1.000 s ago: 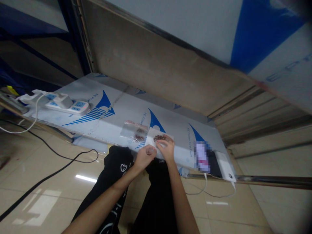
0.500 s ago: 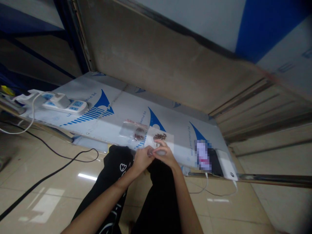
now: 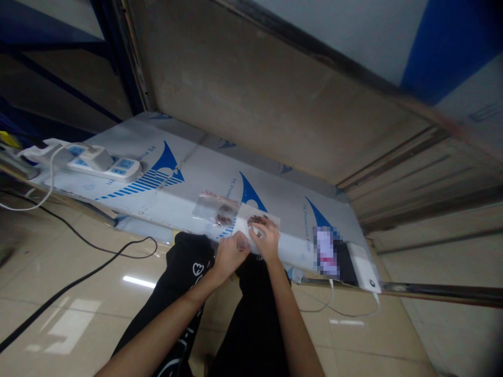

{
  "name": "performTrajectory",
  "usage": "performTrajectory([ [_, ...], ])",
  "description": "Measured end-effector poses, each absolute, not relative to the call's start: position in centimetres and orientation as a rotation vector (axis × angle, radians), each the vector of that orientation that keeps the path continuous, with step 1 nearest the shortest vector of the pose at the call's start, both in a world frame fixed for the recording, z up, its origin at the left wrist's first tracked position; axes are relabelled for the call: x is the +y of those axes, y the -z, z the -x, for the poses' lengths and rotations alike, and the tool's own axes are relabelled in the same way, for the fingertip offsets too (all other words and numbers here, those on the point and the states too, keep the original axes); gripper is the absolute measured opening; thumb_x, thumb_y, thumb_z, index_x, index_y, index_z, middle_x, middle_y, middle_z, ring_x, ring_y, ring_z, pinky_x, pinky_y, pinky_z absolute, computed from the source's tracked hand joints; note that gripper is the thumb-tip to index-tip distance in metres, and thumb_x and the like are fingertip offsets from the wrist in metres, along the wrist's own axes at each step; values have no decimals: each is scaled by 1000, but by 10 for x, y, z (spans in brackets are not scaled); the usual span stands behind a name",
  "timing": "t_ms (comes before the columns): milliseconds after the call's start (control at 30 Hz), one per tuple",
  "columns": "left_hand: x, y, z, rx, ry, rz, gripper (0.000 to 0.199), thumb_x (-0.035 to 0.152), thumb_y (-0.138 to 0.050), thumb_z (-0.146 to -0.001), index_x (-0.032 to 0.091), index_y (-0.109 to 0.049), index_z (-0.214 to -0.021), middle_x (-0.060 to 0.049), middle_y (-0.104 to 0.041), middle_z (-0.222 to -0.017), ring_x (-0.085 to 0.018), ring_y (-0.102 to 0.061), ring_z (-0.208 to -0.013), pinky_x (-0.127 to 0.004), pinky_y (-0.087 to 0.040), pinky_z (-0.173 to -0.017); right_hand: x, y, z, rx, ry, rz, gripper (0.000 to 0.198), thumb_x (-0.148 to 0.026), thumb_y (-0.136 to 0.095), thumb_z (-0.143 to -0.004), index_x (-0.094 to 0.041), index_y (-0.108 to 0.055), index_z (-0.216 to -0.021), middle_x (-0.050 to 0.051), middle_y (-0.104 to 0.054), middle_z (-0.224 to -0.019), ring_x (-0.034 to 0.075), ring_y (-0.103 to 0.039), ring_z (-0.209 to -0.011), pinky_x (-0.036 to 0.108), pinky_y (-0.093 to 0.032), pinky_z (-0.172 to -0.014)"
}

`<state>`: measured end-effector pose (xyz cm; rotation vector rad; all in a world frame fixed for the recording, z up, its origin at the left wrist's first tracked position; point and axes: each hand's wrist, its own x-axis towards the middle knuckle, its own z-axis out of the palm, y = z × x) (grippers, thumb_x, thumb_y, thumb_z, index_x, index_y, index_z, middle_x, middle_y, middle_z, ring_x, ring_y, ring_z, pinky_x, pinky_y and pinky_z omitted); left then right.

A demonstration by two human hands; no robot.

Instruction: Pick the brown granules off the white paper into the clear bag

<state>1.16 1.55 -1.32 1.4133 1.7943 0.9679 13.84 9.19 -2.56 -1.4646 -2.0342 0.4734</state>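
My left hand [image 3: 231, 252] is closed at the front edge of the metal-look board. A small clear round thing [image 3: 241, 243] shows between its thumb and curled fingers; its kind cannot be made out. Beside it, my right hand [image 3: 268, 241] is over a white sheet [image 3: 240, 222], with thumb and forefinger bent toward each other at a pile of small brown pieces [image 3: 257, 219]. Whatever lies between those fingertips is too small to name. Left of the sheet is a clear plastic bag [image 3: 208, 208] with dark reddish-brown pieces in it.
The board [image 3: 196, 167] wears printed protective film. At its left end is a white power strip [image 3: 126, 168] with plugs and cables. A blurred-out phone [image 3: 328, 251] and a white power bank [image 3: 363, 267] lie to the right. A black cable [image 3: 78, 283] crosses the tiled floor.
My right hand has moved away from my left hand, forward onto the sheet by the brown pieces. The left hand keeps its place, still closed around the clear thing.
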Motion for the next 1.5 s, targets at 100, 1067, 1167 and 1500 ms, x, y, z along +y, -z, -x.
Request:
performTrajectory([
  [100, 16, 12, -11, 1813, -977, -1411, 7, 21, -52, -70, 21, -55, -76, 3, -61, -64, -12, -56, -59, -22, -40, -60, 91, 26, -128, -2074, -454, 1482, 21, -33, -60, -71, -27, -68, -89, 7, -53, -114, 27, -42, -109, 45, -29, -92],
  [1067, 14, 9, -8, 1940, -812, -1412, 12, 26, -50, -74, 21, -57, -83, 0, -64, -69, -15, -59, -65, -23, -37, -61, 82, 10, -127, -2004, -997, 1109, 14, -31, -61, -73, -22, -69, -66, 5, -60, -105, 20, -53, -100, 36, -38, -90],
  [1167, 15, 10, -9, 1940, -809, -1388, 13, 24, -52, -72, 21, -58, -84, 0, -65, -72, -15, -60, -68, -23, -39, -64, 88, 16, -127, -1934, -779, 1301, 15, -31, -58, -74, -21, -70, -71, 7, -63, -97, 21, -54, -95, 36, -39, -86],
  [1500, 15, 13, -9, 1935, -845, -1405, 14, 23, -51, -71, 22, -58, -84, 1, -65, -71, -15, -60, -67, -23, -40, -64, 91, 19, -125, -2118, -255, 1615, 22, -28, -59, -71, -25, -69, -90, 7, -55, -112, 26, -44, -105, 39, -28, -87],
])
